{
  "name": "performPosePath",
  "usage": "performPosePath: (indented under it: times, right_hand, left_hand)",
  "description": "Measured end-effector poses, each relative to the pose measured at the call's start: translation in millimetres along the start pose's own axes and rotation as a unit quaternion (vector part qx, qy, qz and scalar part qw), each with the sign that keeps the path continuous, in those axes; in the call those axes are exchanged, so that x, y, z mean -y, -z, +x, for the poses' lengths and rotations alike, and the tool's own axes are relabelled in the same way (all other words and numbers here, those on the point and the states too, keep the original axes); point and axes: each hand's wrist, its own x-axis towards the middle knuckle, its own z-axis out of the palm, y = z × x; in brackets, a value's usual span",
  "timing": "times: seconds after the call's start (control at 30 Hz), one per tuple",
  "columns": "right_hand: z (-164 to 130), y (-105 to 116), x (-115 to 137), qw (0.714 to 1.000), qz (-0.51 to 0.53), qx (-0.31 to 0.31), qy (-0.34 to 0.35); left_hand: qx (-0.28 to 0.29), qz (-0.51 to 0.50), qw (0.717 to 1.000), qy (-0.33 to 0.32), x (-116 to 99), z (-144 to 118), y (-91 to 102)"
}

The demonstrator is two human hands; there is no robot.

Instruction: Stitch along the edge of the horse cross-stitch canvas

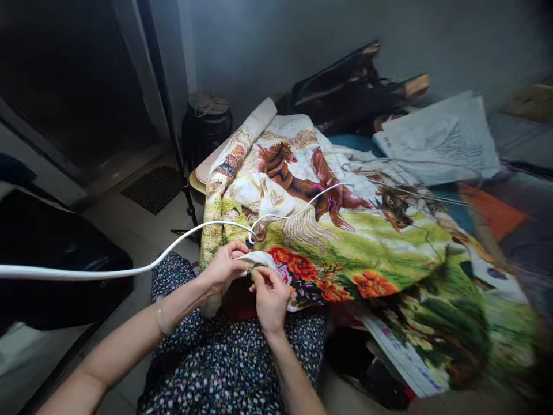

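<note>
A large cross-stitch cloth (311, 190) with brown horses, green grass and red-orange flowers spreads across my lap and the surface ahead. Its left side is wound into a thick roll (224, 173). At the near edge the cloth is folded over, showing its white back. My left hand (222, 266) is closed, pinching that fold between thumb and fingers. Just to its right, my right hand (271, 291) is closed too, thumb and forefinger pinching the folded edge. Any needle or thread between those fingertips is too small to make out.
A white cable (142, 270) crosses in front from the left and loops over the cloth above my hands. Behind lie a printed sheet (444, 138) and a black bag (341, 86). A thin black stand (168, 115) rises at the left, near a dark floor mat (153, 189).
</note>
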Motion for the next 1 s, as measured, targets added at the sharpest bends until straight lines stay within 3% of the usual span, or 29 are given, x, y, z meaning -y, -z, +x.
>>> performPosePath:
  times: [0.23, 0.6, 1.0]
  right_hand:
    - [2, 5, 2, 0.996, 0.045, 0.019, -0.068]
    - [-2, 16, 15, 0.988, -0.123, 0.056, 0.072]
    - [-2, 19, 10, 0.987, -0.122, 0.065, 0.081]
  left_hand:
    - [-0.006, -0.01, 1.0, -0.001, -4, -5, -5.1]
    - [-0.025, -0.006, 1.0, 0.007, -7, -7, -5.3]
    - [-0.03, -0.01, 0.999, 0.008, -6, -7, -4.8]
